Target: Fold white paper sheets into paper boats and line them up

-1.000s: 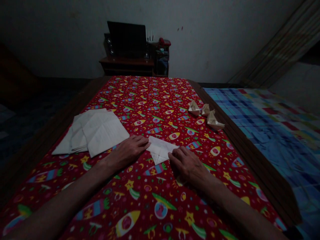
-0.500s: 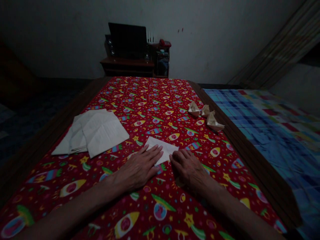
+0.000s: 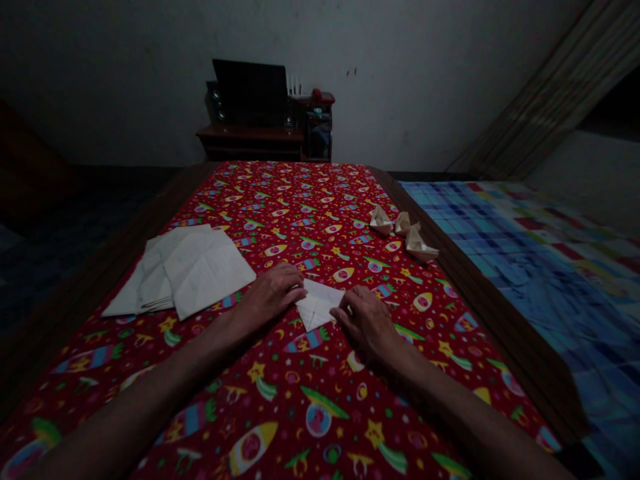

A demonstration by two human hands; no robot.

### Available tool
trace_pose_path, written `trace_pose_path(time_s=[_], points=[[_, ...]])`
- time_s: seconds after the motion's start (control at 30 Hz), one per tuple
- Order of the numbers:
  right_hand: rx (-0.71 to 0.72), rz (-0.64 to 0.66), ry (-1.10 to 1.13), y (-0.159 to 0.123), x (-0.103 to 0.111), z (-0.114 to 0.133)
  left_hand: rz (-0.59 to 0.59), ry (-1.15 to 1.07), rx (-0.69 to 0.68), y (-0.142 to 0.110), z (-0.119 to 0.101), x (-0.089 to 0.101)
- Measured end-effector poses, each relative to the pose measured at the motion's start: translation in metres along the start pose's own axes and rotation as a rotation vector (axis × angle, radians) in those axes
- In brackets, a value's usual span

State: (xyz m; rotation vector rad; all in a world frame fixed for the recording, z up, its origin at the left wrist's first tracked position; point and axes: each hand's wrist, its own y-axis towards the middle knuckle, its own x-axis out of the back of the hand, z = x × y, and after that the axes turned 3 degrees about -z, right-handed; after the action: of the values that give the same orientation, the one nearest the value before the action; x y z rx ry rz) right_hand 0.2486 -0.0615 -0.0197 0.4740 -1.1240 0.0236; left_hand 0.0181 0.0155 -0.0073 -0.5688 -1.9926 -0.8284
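A small folded sheet of white paper (image 3: 319,301) lies on the red patterned cloth, with a pointed flap toward me and crease lines on it. At its left corner my left hand (image 3: 274,292) is closed, fingertips on the paper's edge. My right hand (image 3: 367,321) has its fingers curled in a pinch at the right edge of the same paper. Farther up on the right stand three folded paper boats (image 3: 421,245) near the cloth's edge. Left of my left hand, several loose white paper sheets (image 3: 210,270) lie fanned in an overlapping pile, with creases showing.
The red cloth (image 3: 300,427) covers a long table with a dark brown border (image 3: 530,360). Beyond its far end, a black monitor (image 3: 250,93) and a red telephone (image 3: 323,97) stand by the wall. A blue plaid covering (image 3: 480,240) spreads on the right.
My left hand reached over the paper's middle, then moved back to its left corner. The right hand stays at the right edge. The view has tilted slightly up.
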Motion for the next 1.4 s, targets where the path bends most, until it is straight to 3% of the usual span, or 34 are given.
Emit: trace_pose_path(time_s=[0.2,0.4,0.5,0.63,0.73,0.87,0.97,1.1,1.23,1.4], points=[[-0.048,-0.059,0.038,-0.001,0.001,0.0,0.204,0.034,0.037,0.027,0.008,0.0],[-0.027,-0.057,0.067,-0.002,0.0,-0.006,0.471,0.047,0.256,0.044,-0.011,0.019],[-0.015,-0.05,0.119,-0.002,-0.001,-0.011,0.512,0.023,0.268,0.045,-0.018,0.025],[-0.067,0.0,0.167,0.004,-0.003,-0.016,0.478,-0.004,0.281,0.034,-0.023,0.027],[-0.069,-0.001,0.222,0.014,0.003,-0.017,0.297,0.045,0.152,0.024,-0.027,0.028],[0.214,-0.289,0.127,0.031,0.023,-0.012,-0.14,0.386,-0.162,0.014,-0.04,0.032],[0.493,-0.403,-0.183,0.037,0.034,-0.005,-0.318,0.572,-0.292,0.006,-0.047,0.032],[0.652,-0.293,-0.34,0.03,0.025,-0.002,-0.235,0.602,-0.317,-0.01,-0.043,0.017],[0.628,-0.095,-0.292,0.018,0.009,-0.009,-0.033,0.546,-0.225,-0.026,-0.037,-0.002],[0.593,-0.071,-0.244,0.015,0.007,-0.014,-0.017,0.545,-0.215,-0.031,-0.039,-0.004]])
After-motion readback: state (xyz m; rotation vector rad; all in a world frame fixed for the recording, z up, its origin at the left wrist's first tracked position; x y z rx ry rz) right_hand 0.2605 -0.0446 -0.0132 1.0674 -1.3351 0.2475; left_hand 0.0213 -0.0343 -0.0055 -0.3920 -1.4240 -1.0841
